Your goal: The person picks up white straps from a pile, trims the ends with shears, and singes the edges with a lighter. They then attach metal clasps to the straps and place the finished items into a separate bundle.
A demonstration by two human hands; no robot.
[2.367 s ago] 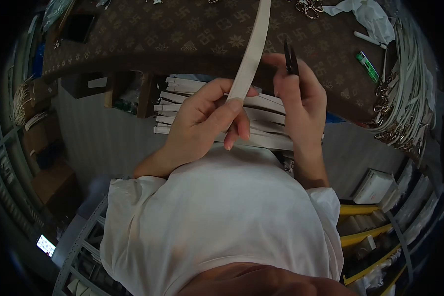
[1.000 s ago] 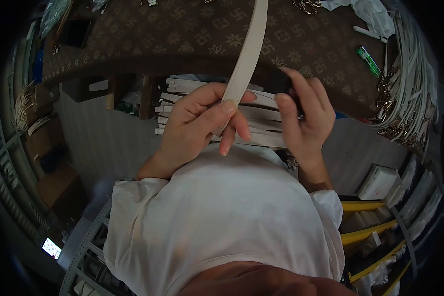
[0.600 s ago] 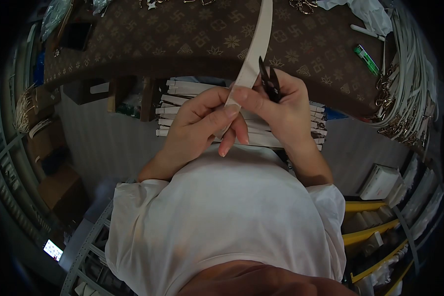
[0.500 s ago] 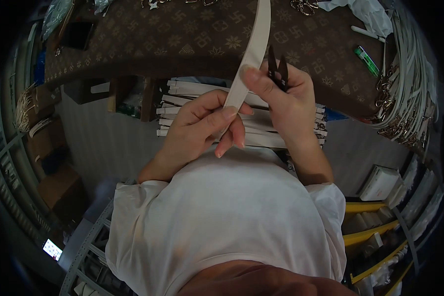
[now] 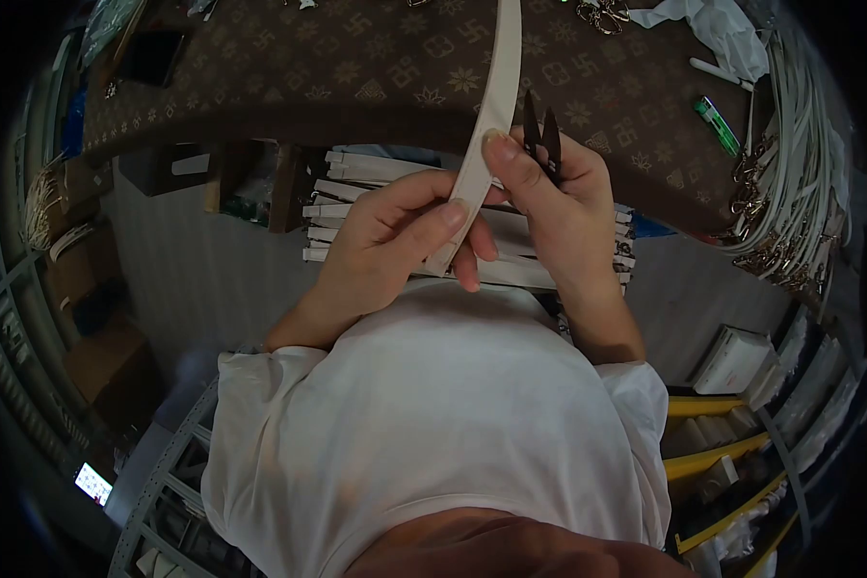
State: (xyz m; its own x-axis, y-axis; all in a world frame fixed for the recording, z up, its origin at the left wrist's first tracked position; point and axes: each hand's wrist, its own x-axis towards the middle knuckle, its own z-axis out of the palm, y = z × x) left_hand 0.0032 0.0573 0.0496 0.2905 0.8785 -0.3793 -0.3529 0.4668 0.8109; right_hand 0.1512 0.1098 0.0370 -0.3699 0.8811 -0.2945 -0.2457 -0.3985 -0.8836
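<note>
A long cream strap (image 5: 496, 91) runs from the table's far side down between my two hands. My left hand (image 5: 380, 241) pinches it near its lower end, thumb on top and fingers beneath; the squared end shows below the thumb. Higher up, my right hand (image 5: 564, 197) presses its thumb on the same strap. That hand also holds dark thread snips (image 5: 543, 144), their two pointed blades apart and aimed away from me. Beneath my hands lies a stack of similar cream straps (image 5: 371, 169), partly hidden by them.
A brown patterned cloth covers the table (image 5: 356, 63). On its right are a green lighter-like object (image 5: 717, 125), a white pen-like stick (image 5: 721, 73), metal clasps (image 5: 602, 14) and a hanging bunch of pale straps (image 5: 804, 154). A dark phone-like slab (image 5: 151, 58) lies at left.
The strap's lower end has come into view below my left thumb, and the left fingers have shifted slightly. My right hand keeps the snips. The whole view has shifted a little.
</note>
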